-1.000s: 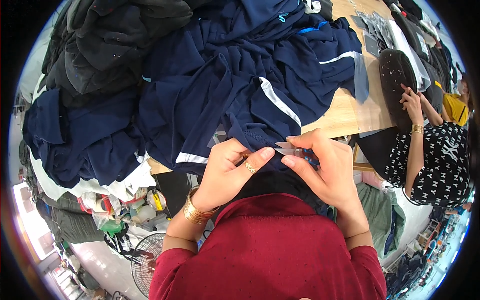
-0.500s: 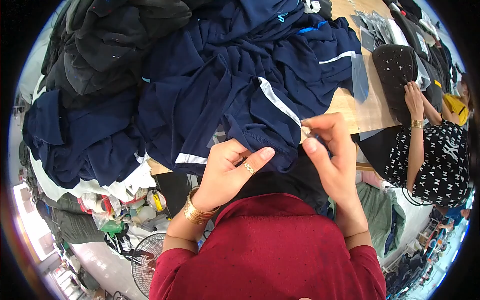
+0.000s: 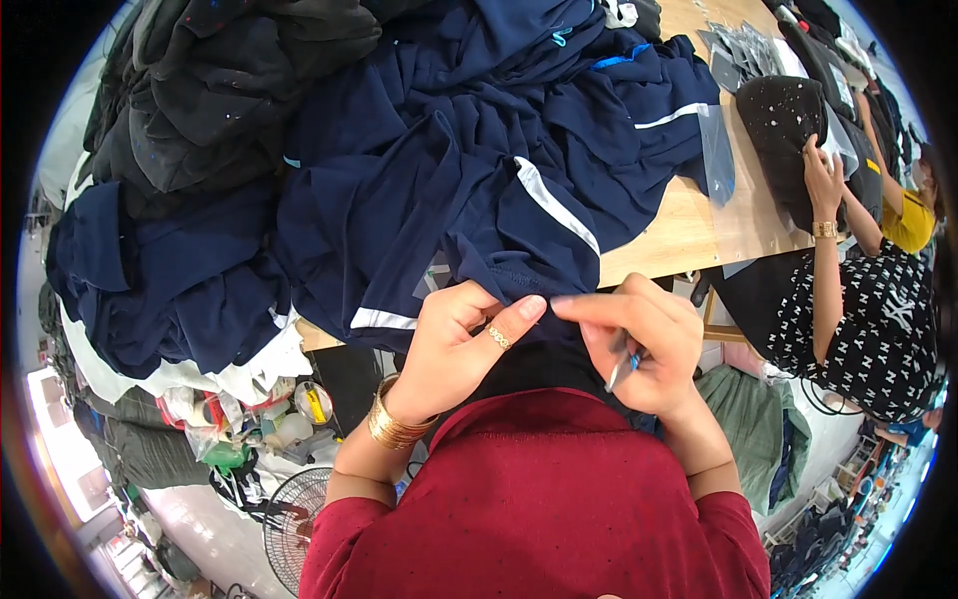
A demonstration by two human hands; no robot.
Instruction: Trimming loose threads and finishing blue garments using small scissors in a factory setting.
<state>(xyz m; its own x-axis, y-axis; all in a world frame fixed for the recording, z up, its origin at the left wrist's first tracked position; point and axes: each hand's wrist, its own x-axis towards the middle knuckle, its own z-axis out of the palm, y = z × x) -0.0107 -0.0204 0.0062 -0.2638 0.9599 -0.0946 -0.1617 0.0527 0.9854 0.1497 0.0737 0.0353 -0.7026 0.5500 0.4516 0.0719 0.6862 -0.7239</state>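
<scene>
grip: pinching navy-blue fabric garment [image 3: 514, 283] with left hand [image 3: 464, 344]; clasping silver-and-blue snips [image 3: 619, 373] in right hand [image 3: 651, 339] (pointed away from garment) | progress: apparently midway; finished portion untellable

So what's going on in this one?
A person in a dark red top is handling a navy garment at a wooden table. The left hand pinches its stitched edge; the right hand has a small bladed tool tucked in its curled fingers, with the index finger pointed at the cloth beside the left thumb. More dark clothing is heaped at left. At right, a co-worker's hand is on a black speckled item.
</scene>
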